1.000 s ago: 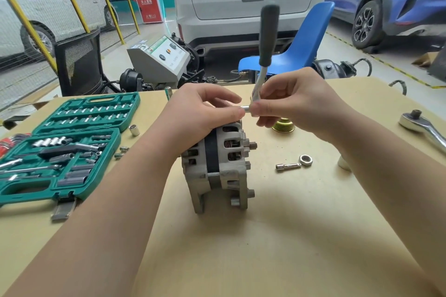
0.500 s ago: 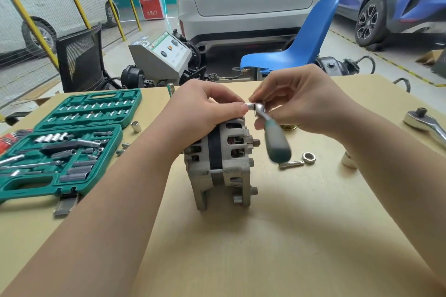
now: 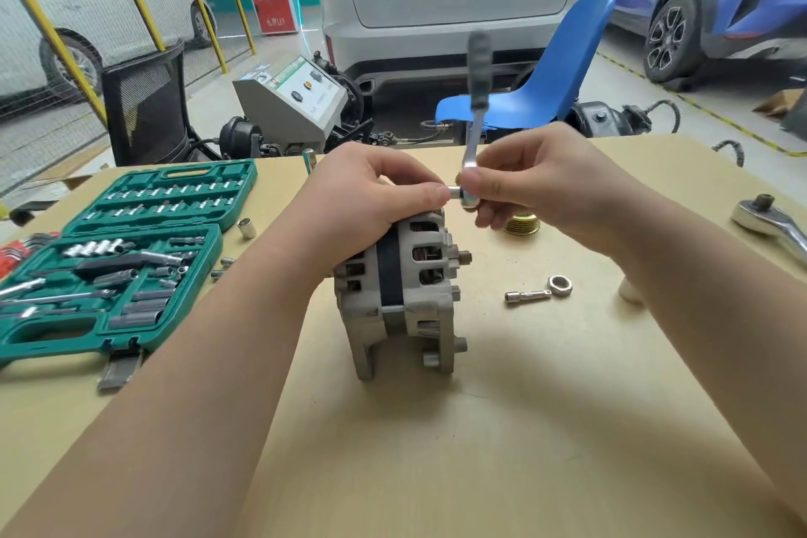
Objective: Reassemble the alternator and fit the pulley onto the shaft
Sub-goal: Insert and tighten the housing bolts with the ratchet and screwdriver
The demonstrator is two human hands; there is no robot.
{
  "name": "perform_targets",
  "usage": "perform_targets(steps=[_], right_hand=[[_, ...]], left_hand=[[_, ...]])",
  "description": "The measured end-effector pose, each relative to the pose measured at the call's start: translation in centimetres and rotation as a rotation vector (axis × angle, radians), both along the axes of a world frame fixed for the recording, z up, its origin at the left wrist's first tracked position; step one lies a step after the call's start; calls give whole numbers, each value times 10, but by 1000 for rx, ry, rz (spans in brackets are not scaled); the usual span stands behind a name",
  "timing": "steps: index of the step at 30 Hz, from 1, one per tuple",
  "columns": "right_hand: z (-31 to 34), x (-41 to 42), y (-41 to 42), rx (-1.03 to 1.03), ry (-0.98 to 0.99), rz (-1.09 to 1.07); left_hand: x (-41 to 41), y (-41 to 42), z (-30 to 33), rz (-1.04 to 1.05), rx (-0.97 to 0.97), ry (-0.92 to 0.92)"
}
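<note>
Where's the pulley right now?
The brass-coloured pulley sits on the table, just right of the alternator, partly hidden behind the right hand.

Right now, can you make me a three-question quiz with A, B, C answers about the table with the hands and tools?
1. Where is the gold pulley?
A. on the alternator shaft
B. on the table behind the right hand
C. in the tool case

2. What colour is the tool case?
A. green
B. red
C. yellow

3. What is the right hand doing?
A. lying flat
B. pinching the small ratchet head
C. holding the nut

Answers: 1 B, it sits on the tabletop; 2 A, the open case is green; 3 B, its fingers pinch the ratchet head, handle pointing up.
</note>
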State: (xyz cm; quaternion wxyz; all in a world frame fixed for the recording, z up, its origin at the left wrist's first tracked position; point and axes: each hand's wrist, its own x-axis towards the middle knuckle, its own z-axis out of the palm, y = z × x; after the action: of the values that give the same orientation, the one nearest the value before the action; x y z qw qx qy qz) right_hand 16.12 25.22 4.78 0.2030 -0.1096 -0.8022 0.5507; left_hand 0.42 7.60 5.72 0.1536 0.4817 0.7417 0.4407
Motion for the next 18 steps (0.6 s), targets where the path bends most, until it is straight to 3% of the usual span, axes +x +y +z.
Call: perform_targets(steps=[4,7,15,18], right_hand=[[2,4,-3,226,201,15],[1,5,-6,299,240,-4],[-7,-5,-5,-198,55,-62],[-7,-5,-2,-207,12,-20]], left_hand=[[0,1,-1,12,9,-9],[0,0,-2,3,11,-10],[-1,1,-2,-8,28,-2],[-1,1,-2,-10,18,4]])
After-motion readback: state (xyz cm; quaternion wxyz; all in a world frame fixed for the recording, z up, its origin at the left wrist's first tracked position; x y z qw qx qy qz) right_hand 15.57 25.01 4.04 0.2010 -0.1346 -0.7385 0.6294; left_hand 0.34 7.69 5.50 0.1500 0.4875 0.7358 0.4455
